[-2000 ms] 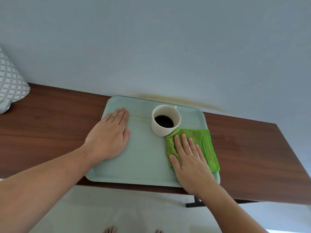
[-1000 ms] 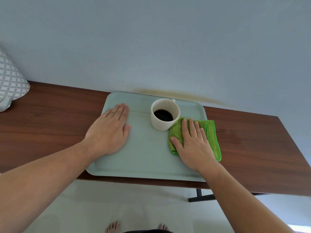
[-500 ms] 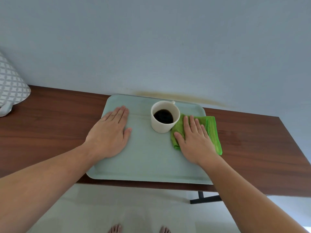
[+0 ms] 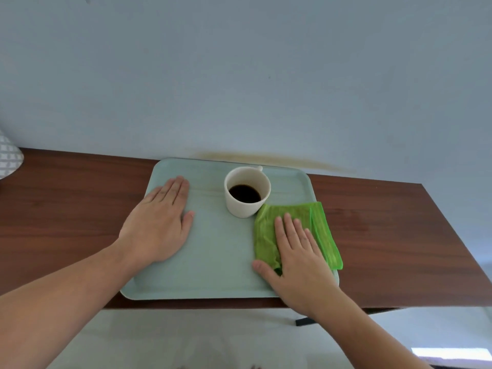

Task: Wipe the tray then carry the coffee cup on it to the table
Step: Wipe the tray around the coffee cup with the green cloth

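Note:
A pale green tray [image 4: 218, 262] lies on a narrow wooden shelf against the wall. On its far middle stands a white cup [image 4: 247, 191] of black coffee. My left hand [image 4: 159, 222] rests flat on the tray's left part, fingers together. My right hand [image 4: 295, 257] presses flat on a folded green cloth [image 4: 323, 230] on the tray's right side, just in front of and to the right of the cup. The cloth's right edge overhangs the tray rim.
The dark wooden shelf [image 4: 386, 235] runs left to right along a pale blue wall [image 4: 239, 75]. A patterned white lampshade [image 4: 8, 158] shows at the far left edge. Below the shelf's front edge are a light floor and a black bracket [image 4: 303, 321].
My right hand has slid the green cloth back toward me along the tray's right side, after pushing it up beside the cup. My left hand stays flat in place.

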